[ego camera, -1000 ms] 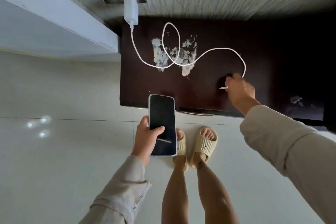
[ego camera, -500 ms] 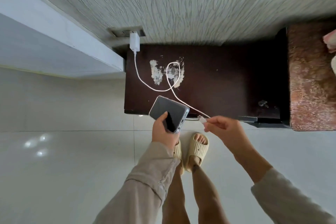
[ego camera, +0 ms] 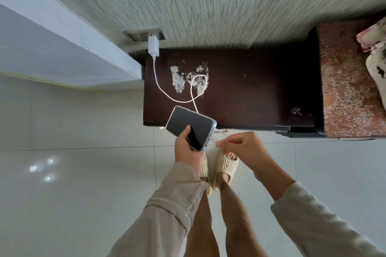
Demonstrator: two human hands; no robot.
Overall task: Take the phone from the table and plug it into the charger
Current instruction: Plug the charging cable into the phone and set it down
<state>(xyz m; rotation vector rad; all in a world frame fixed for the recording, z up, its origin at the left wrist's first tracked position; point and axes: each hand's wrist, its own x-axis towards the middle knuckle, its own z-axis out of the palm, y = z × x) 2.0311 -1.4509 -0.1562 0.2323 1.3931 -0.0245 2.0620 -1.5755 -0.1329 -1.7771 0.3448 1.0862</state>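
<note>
My left hand (ego camera: 187,149) holds a dark-screened phone (ego camera: 191,126) tilted, its bottom edge turned toward the right. My right hand (ego camera: 240,146) pinches the plug end of the white charger cable (ego camera: 167,95) right at the phone's bottom edge; whether the plug is inside the port I cannot tell. The cable loops across the dark brown table (ego camera: 250,89) and runs up to a white charger block (ego camera: 153,48) plugged into a wall socket (ego camera: 144,34). Part of the cable is hidden behind the phone.
The table top has worn pale patches (ego camera: 188,78). A brown patterned seat (ego camera: 346,81) with a cloth on it stands to the right of the table. A white ledge (ego camera: 69,33) juts out at the left. White floor tiles (ego camera: 73,173) and my sandalled feet (ego camera: 221,171) lie below.
My right hand picked the cable end off the table and brought it down-left to the phone's bottom edge. My left hand turned the phone from upright to tilted, and the cable's loop shrank.
</note>
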